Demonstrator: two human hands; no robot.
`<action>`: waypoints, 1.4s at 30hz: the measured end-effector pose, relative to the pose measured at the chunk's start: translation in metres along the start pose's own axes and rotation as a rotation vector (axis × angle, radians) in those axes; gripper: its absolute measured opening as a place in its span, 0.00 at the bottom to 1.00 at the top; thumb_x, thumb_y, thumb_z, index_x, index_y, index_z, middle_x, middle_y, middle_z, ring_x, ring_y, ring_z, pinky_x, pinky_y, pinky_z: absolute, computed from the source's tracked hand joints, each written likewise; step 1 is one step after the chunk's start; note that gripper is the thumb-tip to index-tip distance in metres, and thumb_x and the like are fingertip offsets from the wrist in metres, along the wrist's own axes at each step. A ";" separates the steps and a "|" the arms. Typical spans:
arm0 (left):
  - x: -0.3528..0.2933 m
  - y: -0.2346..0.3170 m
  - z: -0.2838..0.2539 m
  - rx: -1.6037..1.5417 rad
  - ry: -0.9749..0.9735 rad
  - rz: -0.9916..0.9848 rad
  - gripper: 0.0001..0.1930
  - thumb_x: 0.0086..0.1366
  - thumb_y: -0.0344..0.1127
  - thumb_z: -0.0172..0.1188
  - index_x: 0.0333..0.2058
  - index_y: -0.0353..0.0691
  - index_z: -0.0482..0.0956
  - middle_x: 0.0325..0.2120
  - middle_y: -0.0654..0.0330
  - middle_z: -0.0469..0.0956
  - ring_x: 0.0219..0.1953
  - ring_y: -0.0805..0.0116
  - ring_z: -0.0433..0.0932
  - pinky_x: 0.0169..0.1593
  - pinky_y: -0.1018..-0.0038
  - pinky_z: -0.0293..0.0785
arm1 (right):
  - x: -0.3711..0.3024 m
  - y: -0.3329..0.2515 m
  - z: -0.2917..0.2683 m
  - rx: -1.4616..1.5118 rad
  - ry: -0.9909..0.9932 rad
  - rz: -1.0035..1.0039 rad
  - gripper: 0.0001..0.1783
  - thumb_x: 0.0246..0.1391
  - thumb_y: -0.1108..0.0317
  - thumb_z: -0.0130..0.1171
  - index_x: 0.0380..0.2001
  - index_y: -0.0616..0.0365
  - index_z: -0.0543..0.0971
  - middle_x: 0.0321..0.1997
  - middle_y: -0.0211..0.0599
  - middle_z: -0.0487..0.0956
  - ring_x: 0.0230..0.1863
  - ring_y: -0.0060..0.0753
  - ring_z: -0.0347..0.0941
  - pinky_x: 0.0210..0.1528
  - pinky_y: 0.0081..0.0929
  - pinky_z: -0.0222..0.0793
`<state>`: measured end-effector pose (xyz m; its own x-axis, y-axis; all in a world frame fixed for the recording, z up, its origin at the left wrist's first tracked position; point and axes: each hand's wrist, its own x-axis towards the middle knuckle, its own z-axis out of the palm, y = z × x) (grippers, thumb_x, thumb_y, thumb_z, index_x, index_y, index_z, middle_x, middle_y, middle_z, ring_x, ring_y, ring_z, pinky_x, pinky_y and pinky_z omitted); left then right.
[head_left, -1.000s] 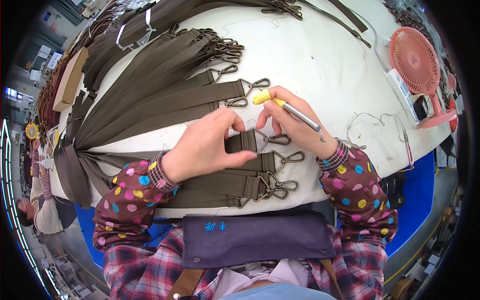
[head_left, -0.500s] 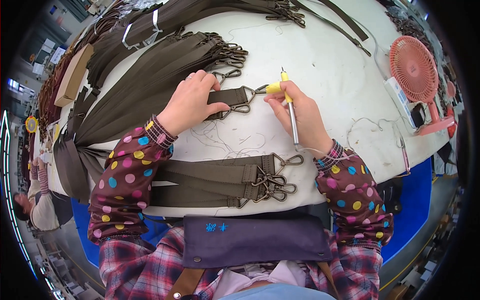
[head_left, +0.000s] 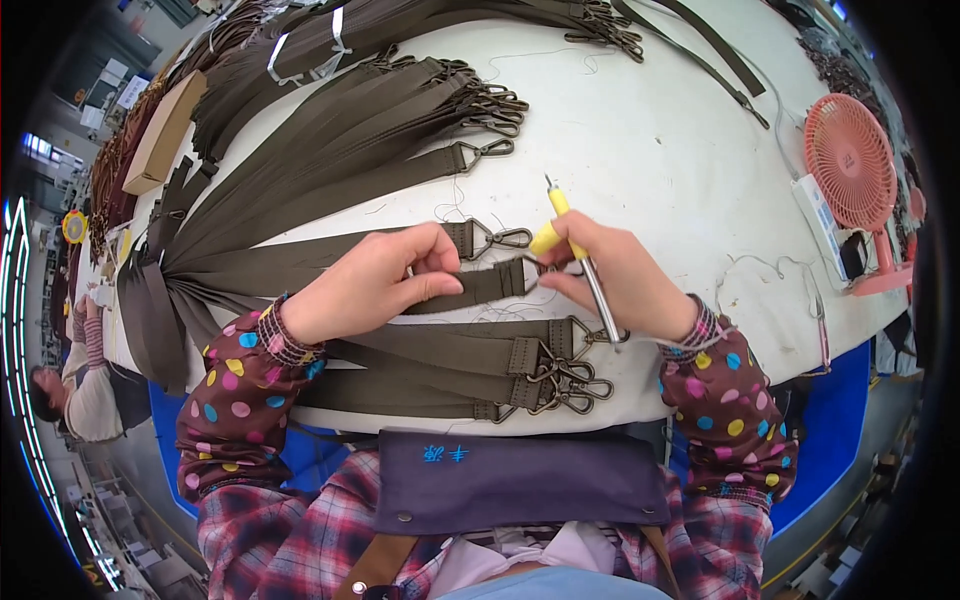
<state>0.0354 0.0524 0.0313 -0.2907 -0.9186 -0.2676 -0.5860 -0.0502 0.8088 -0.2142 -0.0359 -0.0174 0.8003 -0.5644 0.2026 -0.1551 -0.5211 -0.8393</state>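
Compared with half a second ago, we are working nearer the front edge of the worktop (head_left: 640, 130): both hands have come back toward us from the fanned pile, and the tool that pointed down across the palm is now pointing up and away.

At the far left edge of the worktop a cardboard box (head_left: 165, 130) is lying, and another person is sitting below that edge. From that left side a fan of olive straps (head_left: 330, 150) is spreading toward the middle, metal snap hooks at their ends.

Our left hand (head_left: 365, 285) is lying curled over one olive strap (head_left: 470, 287), pinching it between thumb and fingers just short of its stitched end. That strap is lying near the middle of the worktop, between the fan behind it and a stack of finished straps (head_left: 440, 365) by the front edge, whose hooks are bunching together.

Our right hand (head_left: 615, 280) is closing around a yellow-handled tool (head_left: 565, 225), its fingertips meeting the strap's end where the hook sits.

Toward the right edge a pink desk fan (head_left: 850, 165) is standing, with loose thread near it.
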 end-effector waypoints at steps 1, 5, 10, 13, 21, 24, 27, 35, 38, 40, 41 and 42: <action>-0.002 -0.003 0.000 -0.004 0.002 0.000 0.10 0.61 0.32 0.60 0.35 0.34 0.70 0.23 0.59 0.74 0.26 0.72 0.72 0.34 0.75 0.70 | -0.006 -0.001 0.004 -0.032 -0.029 -0.028 0.17 0.45 0.74 0.63 0.39 0.58 0.69 0.31 0.39 0.75 0.32 0.44 0.74 0.34 0.32 0.70; -0.001 -0.025 0.010 0.244 0.068 0.074 0.09 0.59 0.29 0.60 0.38 0.37 0.71 0.28 0.60 0.72 0.31 0.68 0.73 0.36 0.73 0.70 | -0.006 0.006 0.009 -0.145 0.029 -0.109 0.15 0.46 0.74 0.62 0.37 0.58 0.71 0.30 0.39 0.75 0.34 0.43 0.73 0.37 0.33 0.69; 0.011 -0.027 0.005 0.660 0.258 0.264 0.14 0.56 0.33 0.62 0.42 0.43 0.74 0.38 0.59 0.73 0.41 0.59 0.75 0.42 0.68 0.72 | -0.001 0.014 0.006 -0.217 0.116 -0.056 0.11 0.46 0.74 0.61 0.34 0.57 0.72 0.29 0.39 0.75 0.34 0.42 0.71 0.36 0.32 0.68; 0.023 -0.040 -0.016 0.734 0.359 0.236 0.20 0.54 0.39 0.65 0.45 0.44 0.72 0.40 0.60 0.71 0.41 0.59 0.74 0.43 0.67 0.72 | -0.001 0.015 0.004 -0.264 0.131 -0.056 0.11 0.46 0.74 0.61 0.34 0.58 0.72 0.29 0.39 0.75 0.33 0.42 0.71 0.36 0.32 0.68; 0.050 -0.048 -0.031 0.764 0.288 0.204 0.20 0.58 0.51 0.59 0.34 0.37 0.73 0.33 0.55 0.75 0.38 0.56 0.75 0.41 0.65 0.72 | -0.003 0.014 0.002 -0.266 0.112 -0.105 0.12 0.45 0.77 0.63 0.34 0.60 0.73 0.29 0.40 0.73 0.31 0.40 0.71 0.34 0.30 0.67; 0.061 -0.050 -0.026 0.830 0.265 0.128 0.21 0.60 0.51 0.57 0.32 0.35 0.72 0.28 0.51 0.76 0.35 0.52 0.75 0.39 0.63 0.71 | -0.003 0.016 0.004 -0.260 0.118 -0.133 0.12 0.45 0.77 0.63 0.34 0.60 0.73 0.29 0.40 0.73 0.31 0.40 0.70 0.34 0.30 0.67; 0.075 -0.049 -0.024 0.717 0.244 0.135 0.21 0.61 0.51 0.55 0.30 0.34 0.71 0.26 0.49 0.76 0.34 0.49 0.75 0.37 0.61 0.71 | -0.001 0.017 0.005 -0.257 0.125 -0.148 0.11 0.45 0.77 0.63 0.34 0.59 0.74 0.29 0.40 0.73 0.31 0.41 0.70 0.34 0.30 0.67; 0.069 -0.051 -0.024 0.752 0.407 0.242 0.28 0.54 0.51 0.65 0.46 0.37 0.69 0.45 0.52 0.70 0.52 0.55 0.67 0.51 0.64 0.67 | -0.002 0.015 0.001 -0.286 0.113 -0.156 0.14 0.45 0.76 0.61 0.36 0.57 0.71 0.30 0.40 0.74 0.34 0.44 0.71 0.35 0.35 0.68; 0.062 -0.059 -0.031 0.799 0.428 0.223 0.32 0.52 0.52 0.66 0.47 0.35 0.69 0.46 0.51 0.70 0.51 0.55 0.68 0.52 0.63 0.67 | -0.001 0.015 0.001 -0.285 0.109 -0.175 0.14 0.45 0.77 0.61 0.36 0.57 0.71 0.30 0.40 0.74 0.34 0.43 0.71 0.35 0.35 0.68; 0.065 -0.059 -0.030 0.854 0.416 0.227 0.33 0.52 0.53 0.66 0.48 0.34 0.68 0.45 0.50 0.72 0.51 0.55 0.70 0.53 0.64 0.66 | -0.001 0.016 0.001 -0.310 0.101 -0.168 0.14 0.45 0.77 0.61 0.36 0.58 0.71 0.31 0.40 0.75 0.34 0.43 0.71 0.35 0.34 0.68; 0.068 -0.056 -0.032 0.855 0.418 0.224 0.33 0.52 0.53 0.66 0.48 0.34 0.68 0.45 0.50 0.72 0.51 0.55 0.70 0.53 0.64 0.66 | -0.001 0.015 0.001 -0.309 0.099 -0.171 0.14 0.45 0.77 0.61 0.36 0.58 0.71 0.31 0.40 0.75 0.34 0.43 0.71 0.35 0.34 0.68; 0.074 -0.052 -0.036 0.767 0.339 0.128 0.33 0.53 0.53 0.65 0.48 0.34 0.69 0.43 0.50 0.73 0.49 0.54 0.71 0.52 0.63 0.67 | -0.002 0.015 0.001 -0.308 0.098 -0.168 0.14 0.45 0.76 0.61 0.36 0.58 0.71 0.31 0.40 0.75 0.34 0.43 0.71 0.36 0.34 0.68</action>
<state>0.0720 -0.0270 -0.0117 -0.2191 -0.9730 0.0720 -0.9504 0.2296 0.2098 -0.2171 -0.0422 -0.0311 0.7722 -0.5055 0.3850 -0.2055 -0.7720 -0.6015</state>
